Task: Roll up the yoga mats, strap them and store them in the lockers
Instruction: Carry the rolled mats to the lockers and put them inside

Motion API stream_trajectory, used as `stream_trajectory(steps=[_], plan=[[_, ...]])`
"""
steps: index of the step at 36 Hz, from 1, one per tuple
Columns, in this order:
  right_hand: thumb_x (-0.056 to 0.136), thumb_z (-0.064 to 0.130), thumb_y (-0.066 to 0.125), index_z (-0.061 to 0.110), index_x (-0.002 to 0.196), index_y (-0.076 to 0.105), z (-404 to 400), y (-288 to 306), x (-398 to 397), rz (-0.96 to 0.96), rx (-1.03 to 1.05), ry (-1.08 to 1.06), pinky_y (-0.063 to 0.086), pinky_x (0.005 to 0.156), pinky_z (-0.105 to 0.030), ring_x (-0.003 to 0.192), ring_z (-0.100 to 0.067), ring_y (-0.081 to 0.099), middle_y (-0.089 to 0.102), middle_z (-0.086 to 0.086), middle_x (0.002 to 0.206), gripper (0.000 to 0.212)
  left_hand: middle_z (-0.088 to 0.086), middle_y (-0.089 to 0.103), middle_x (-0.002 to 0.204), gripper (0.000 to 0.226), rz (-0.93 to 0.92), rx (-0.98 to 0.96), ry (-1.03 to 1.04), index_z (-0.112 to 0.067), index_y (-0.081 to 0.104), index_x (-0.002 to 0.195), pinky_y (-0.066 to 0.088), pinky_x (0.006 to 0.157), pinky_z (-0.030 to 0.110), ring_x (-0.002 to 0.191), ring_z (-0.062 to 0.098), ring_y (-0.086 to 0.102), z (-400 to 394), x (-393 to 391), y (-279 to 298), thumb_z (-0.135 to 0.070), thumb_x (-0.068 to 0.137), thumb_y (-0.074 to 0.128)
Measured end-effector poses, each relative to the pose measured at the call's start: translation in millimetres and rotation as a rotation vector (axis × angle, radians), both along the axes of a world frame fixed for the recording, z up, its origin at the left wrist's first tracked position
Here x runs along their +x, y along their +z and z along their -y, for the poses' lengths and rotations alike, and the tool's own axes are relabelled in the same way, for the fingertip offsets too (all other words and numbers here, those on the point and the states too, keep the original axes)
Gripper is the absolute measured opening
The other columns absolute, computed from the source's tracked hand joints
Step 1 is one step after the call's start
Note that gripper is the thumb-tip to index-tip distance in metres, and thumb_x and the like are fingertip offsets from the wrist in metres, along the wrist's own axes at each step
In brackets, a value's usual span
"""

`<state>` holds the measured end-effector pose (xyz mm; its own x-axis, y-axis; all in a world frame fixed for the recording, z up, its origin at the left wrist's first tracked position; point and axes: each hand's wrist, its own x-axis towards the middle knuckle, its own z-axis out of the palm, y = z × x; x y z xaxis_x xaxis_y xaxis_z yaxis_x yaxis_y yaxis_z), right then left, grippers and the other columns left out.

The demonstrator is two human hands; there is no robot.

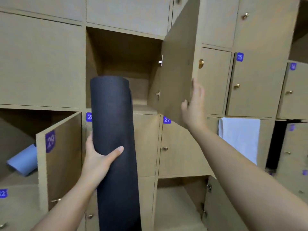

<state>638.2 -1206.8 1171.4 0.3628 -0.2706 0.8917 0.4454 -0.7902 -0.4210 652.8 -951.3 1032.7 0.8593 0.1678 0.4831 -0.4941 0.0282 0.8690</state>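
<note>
Left hand (98,157) wraps the middle of the black mat (115,147), thumb across the front, holding the roll upright with its top at the mouth of the open locker (123,64). Right hand (194,104) is flat, fingers straight, against the edge of the door (176,72). No strap shows. The mat looks soft, grippy and light, but long; a mid-roll grip likely balances it and guards against unrolling.
</note>
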Motion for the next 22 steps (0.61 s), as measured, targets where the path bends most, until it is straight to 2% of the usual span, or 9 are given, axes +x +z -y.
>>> stream_trajectory(steps=[2, 6, 9, 11, 13, 15, 18, 20, 22], plan=[[0.086, -0.013, 0.043, 0.009, 0.153, 0.018, 19, -1, -4, -0.013, 0.022, -0.022, 0.014, 0.102, -0.004, 0.139, -0.017, 0.027, 0.023, -0.010, 0.154, 0.075, -0.018, 0.045, 0.135, 0.100, -0.009, -0.005, -0.008, -0.043, 0.022, 0.146, 0.043, 0.089, 0.027, 0.117, 0.009, 0.050, 7, -2, -2, -0.024, 0.071, 0.085], [0.087, -0.006, 0.049, 0.005, 0.152, 0.015, 45, -4, -11, -0.061, -0.016, -0.049, 0.007, 0.104, 0.000, 0.143, -0.021, 0.020, 0.019, -0.013, 0.156, 0.075, -0.016, 0.044, 0.139, 0.103, -0.034, 0.019, -0.017, -0.048, 0.022, 0.144, 0.046, 0.099, 0.042, 0.120, 0.013, 0.051, 20, -5, -9, -0.030, 0.067, 0.087], [0.086, 0.001, 0.054, 0.004, 0.151, 0.020, 46, -17, -17, -0.083, -0.076, -0.211, 0.014, 0.120, -0.034, 0.148, -0.028, 0.008, 0.010, -0.015, 0.160, 0.074, -0.014, 0.045, 0.139, 0.103, -0.036, 0.039, -0.029, -0.045, 0.022, 0.145, 0.046, 0.099, 0.043, 0.119, 0.014, 0.051, 29, -7, -9, -0.030, 0.067, 0.087], [0.084, 0.002, 0.059, 0.004, 0.147, 0.032, 33, -32, -21, 0.000, -0.184, -0.258, 0.015, 0.120, -0.041, 0.148, -0.030, 0.006, 0.013, -0.016, 0.159, 0.069, -0.015, 0.047, 0.137, 0.102, -0.027, 0.042, -0.041, -0.044, 0.024, 0.145, 0.047, 0.099, 0.043, 0.118, 0.012, 0.053, 34, -6, -7, -0.028, 0.067, 0.087], [0.084, 0.005, 0.064, 0.008, 0.143, 0.040, 14, -50, -21, -0.010, -0.303, -0.132, 0.016, 0.120, -0.039, 0.148, -0.026, 0.013, 0.024, -0.012, 0.157, 0.064, -0.014, 0.048, 0.137, 0.102, -0.014, 0.051, -0.045, -0.043, 0.025, 0.145, 0.048, 0.099, 0.043, 0.118, 0.013, 0.053, 39, -3, -2, -0.028, 0.067, 0.087], [0.089, 0.021, 0.067, 0.017, 0.149, 0.031, -7, -71, -17, -0.252, -0.318, 0.092, 0.015, 0.119, -0.031, 0.147, -0.014, 0.012, 0.023, -0.002, 0.158, 0.070, -0.013, 0.048, 0.137, 0.101, 0.004, 0.060, -0.044, -0.041, 0.026, 0.146, 0.048, 0.097, 0.040, 0.118, 0.013, 0.053, 44, 1, 5, -0.027, 0.067, 0.087], [0.084, 0.035, 0.073, 0.032, 0.150, 0.017, -31, -98, -5, -0.539, -0.165, 0.470, 0.020, 0.108, -0.016, 0.134, 0.006, 0.021, 0.026, 0.015, 0.151, 0.087, -0.014, 0.051, 0.133, 0.096, 0.051, 0.075, -0.047, -0.037, 0.029, 0.145, 0.048, 0.085, 0.026, 0.111, 0.003, 0.055, 53, 7, 18, -0.024, 0.069, 0.086], [0.077, 0.028, 0.081, 0.040, 0.146, 0.015, -41, -115, 8, -0.603, -0.043, 0.664, 0.031, 0.105, -0.016, 0.127, 0.012, 0.033, 0.032, 0.024, 0.143, 0.096, -0.014, 0.053, 0.131, 0.093, 0.085, 0.089, -0.037, -0.034, 0.032, 0.144, 0.045, 0.079, 0.019, 0.108, -0.002, 0.055, 55, 14, 27, -0.022, 0.070, 0.086], [0.070, 0.027, 0.086, 0.034, 0.152, 0.010, -46, -130, 24, -0.656, 0.080, 0.762, 0.041, 0.105, -0.022, 0.125, 0.012, 0.041, 0.035, 0.024, 0.146, 0.112, -0.013, 0.054, 0.130, 0.089, 0.102, 0.085, -0.025, -0.032, 0.034, 0.141, 0.045, 0.078, 0.018, 0.107, -0.002, 0.055, 54, 22, 35, -0.021, 0.069, 0.086]])
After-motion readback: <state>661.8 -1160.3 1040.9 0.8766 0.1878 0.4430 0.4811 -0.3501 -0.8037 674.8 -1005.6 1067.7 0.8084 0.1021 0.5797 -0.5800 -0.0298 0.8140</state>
